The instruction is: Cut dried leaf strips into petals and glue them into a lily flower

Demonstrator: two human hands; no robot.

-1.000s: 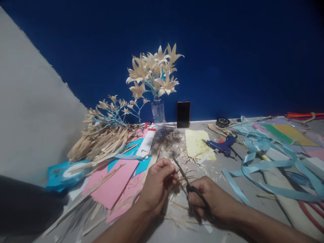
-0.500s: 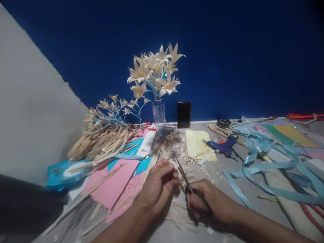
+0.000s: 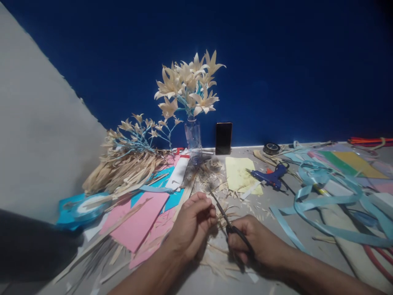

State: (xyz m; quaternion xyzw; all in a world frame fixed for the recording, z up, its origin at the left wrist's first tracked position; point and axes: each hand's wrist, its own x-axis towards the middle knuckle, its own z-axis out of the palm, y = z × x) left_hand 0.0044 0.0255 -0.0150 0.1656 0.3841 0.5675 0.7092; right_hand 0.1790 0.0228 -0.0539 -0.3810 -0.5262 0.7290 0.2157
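Note:
My right hand (image 3: 250, 239) grips black-handled scissors (image 3: 221, 211), whose blades point up and left and look nearly together. Just left of the blades, my left hand (image 3: 195, 219) is closed in a pinch, thumb against the fingers. Whatever it pinches is too small or hidden to make out. Beneath and around both hands lie pale dried-leaf scraps (image 3: 225, 266). Behind them a clear bottle (image 3: 193, 137) holds cream lily-like flowers (image 3: 187, 84) on light blue stems.
A blue glue gun (image 3: 272, 177) lies beside yellow paper (image 3: 235, 174). Light blue ribbon (image 3: 310, 192) tangles at the right. Pink sheets (image 3: 143, 219) and a dried-leaf bundle (image 3: 123, 170) lie left. A phone (image 3: 224, 138) leans on the blue wall (image 3: 291, 73).
The scissor blades have come together. A pale bit at my left fingertips no longer shows. Both hands stay in nearly the same place.

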